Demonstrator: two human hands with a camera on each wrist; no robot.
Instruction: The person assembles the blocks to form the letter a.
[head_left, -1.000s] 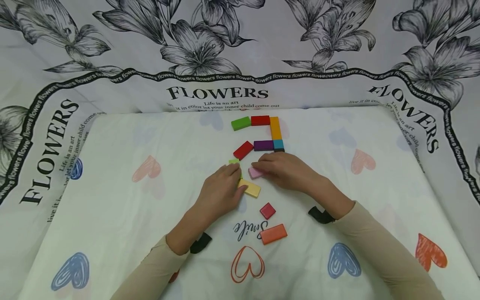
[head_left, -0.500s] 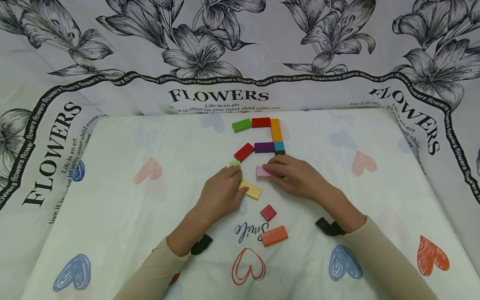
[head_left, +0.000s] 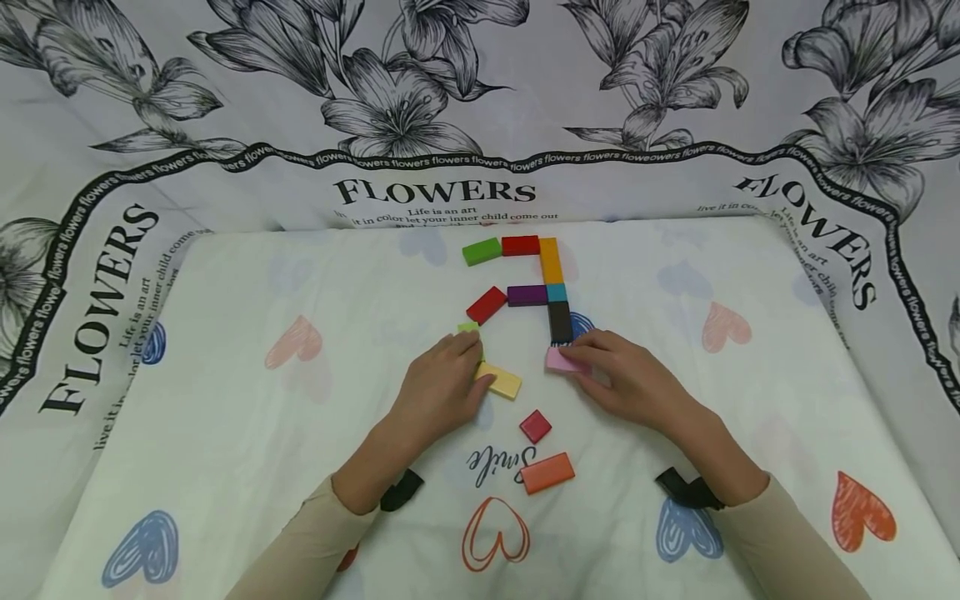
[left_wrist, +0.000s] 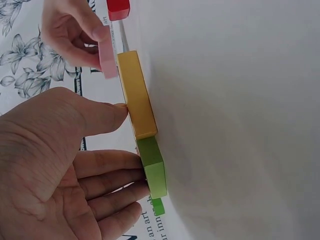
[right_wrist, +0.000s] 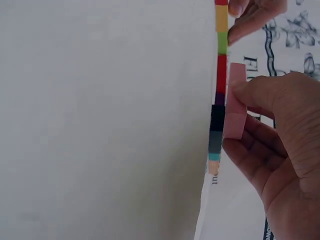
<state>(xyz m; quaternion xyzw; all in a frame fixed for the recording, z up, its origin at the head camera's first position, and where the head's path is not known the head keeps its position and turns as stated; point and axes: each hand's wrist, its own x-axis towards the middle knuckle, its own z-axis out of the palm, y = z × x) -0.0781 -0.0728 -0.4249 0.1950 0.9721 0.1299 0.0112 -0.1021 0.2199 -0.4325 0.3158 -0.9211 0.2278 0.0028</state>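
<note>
Between thumb and fingers my right hand pinches a pink block, just below the near end of a black block. The right wrist view shows the pink block in those fingers, its far end by the fingertips. To the left, my left hand rests beside a light green block and a yellow block. In the left wrist view, its thumb touches the yellow block, and its fairly straight fingers lie against the green block.
Above the hands, a bent line of blocks runs from a green block through red, orange, blue and purple to a red block. Nearer lie a small red block and an orange-red block on the heart-print cloth.
My right hand has carried the pink block right and toward the near side, away from the left hand, uncovering the black block. The left hand has stayed in place.
</note>
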